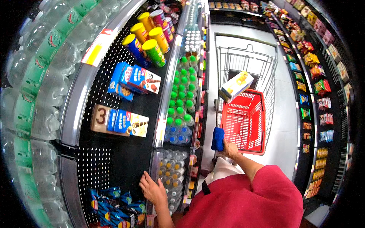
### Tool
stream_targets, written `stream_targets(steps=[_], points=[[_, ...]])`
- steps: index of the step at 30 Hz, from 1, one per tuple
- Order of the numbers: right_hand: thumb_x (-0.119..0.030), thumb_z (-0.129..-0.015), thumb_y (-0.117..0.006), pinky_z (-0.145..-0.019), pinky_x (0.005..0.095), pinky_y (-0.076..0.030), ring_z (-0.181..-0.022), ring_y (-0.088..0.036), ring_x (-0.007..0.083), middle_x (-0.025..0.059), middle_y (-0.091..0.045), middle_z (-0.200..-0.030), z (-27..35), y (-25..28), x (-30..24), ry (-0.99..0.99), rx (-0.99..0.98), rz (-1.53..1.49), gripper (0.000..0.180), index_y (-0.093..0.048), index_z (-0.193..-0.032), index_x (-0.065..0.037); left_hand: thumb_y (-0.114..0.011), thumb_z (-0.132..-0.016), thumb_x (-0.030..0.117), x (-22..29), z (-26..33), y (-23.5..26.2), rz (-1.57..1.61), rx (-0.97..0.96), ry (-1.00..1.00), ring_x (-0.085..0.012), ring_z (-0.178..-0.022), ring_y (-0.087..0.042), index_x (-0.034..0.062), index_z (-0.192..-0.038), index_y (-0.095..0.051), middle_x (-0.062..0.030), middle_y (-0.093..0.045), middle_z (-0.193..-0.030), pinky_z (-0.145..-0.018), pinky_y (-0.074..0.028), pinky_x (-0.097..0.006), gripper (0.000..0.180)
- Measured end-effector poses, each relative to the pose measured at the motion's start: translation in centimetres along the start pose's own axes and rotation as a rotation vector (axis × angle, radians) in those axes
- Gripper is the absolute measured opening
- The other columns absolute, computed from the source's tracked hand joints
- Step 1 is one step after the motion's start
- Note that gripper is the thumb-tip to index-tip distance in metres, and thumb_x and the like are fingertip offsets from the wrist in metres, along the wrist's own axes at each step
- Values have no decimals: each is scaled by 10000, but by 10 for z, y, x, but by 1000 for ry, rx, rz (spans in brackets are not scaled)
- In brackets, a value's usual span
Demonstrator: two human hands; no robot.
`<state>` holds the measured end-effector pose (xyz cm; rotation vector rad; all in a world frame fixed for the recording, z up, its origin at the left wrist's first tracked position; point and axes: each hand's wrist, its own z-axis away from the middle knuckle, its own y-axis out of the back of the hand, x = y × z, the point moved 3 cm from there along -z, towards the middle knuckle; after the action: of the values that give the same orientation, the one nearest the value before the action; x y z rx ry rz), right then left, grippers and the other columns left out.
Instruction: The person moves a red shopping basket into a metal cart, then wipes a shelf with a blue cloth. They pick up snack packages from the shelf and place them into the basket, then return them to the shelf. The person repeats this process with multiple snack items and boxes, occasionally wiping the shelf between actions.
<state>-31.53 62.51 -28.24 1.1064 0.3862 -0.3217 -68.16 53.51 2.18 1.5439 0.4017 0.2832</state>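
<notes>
Both hands are in view, the left hand [153, 189] resting with fingers spread flat on the front edge of a black perforated shelf [125, 159], empty, and the right hand [229, 149] closed around the blue-padded handle [218, 138] of a wire shopping cart [247, 64]. Inside the cart sits a red plastic basket [245, 121], and a white and yellow box [236, 86] hangs tilted above the basket's far rim, touching nothing that can be made out. Just beside the left hand, past the shelf's front edge, stand rows of small clear bottles [173, 171] on a lower tier, with green-capped bottles [181, 91] further along the same tier. Near the left hand at the shelf's near corner lie blue snack bags [116, 207]. Further up the shelf lie blue biscuit boxes [125, 122] in the middle, another cluster of blue and white boxes [135, 80] beyond them, and tall crisp tubes [149, 38] in yellow, blue, green and red at the far end. Packs of large water bottles [45, 76] with green labels fill the shelf above. Across the aisle, a rack of hanging snack packets [315, 76] runs along the right side.
</notes>
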Motion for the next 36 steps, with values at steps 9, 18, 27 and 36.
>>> stream_targets(steps=[9, 18, 27, 36], points=[[-423, -742, -790, -724, 513, -569, -825, -697, 420, 217, -698, -903, 30, 20, -20, 25, -23, 4, 622, -519, -1131, -20, -793, -832, 222, -5, 4, -3, -24, -75, 33, -329, -1240, -502, 22, -1463, -456, -130, -515, -1371, -979, -508, -428, 743], [-473, -727, -838, -691, 525, -566, -781, -698, 429, 217, -703, -870, 30, -22, 3, 83, 62, 33, 741, -466, -1214, -56, -797, -818, 188, 1, 0, 4, -19, -50, 38, -344, -1232, -513, 23, -1438, -472, -127, -515, -1351, -930, -541, -456, 720], [-639, -715, -794, -895, 486, -551, -1067, -662, 406, 263, -673, -1109, 29, -3, 12, 21, -160, 5, 975, -455, -1367, 1, -792, -845, 175, 9, -5, -1, -92, -87, 66, -388, -1268, -492, 24, -1448, -457, -151, -494, -1364, -959, -527, -489, 706], [-478, -836, -822, -642, 357, -611, -921, -694, 201, 158, -695, -1062, -86, 127, 52, -258, 261, -1270, 836, -470, -1384, 46, -773, -855, 146, 26, -7, 7, -102, -102, 98, -393, -1237, -498, -5, -1441, -448, -175, -497, -1337, -953, -520, -482, 687]])
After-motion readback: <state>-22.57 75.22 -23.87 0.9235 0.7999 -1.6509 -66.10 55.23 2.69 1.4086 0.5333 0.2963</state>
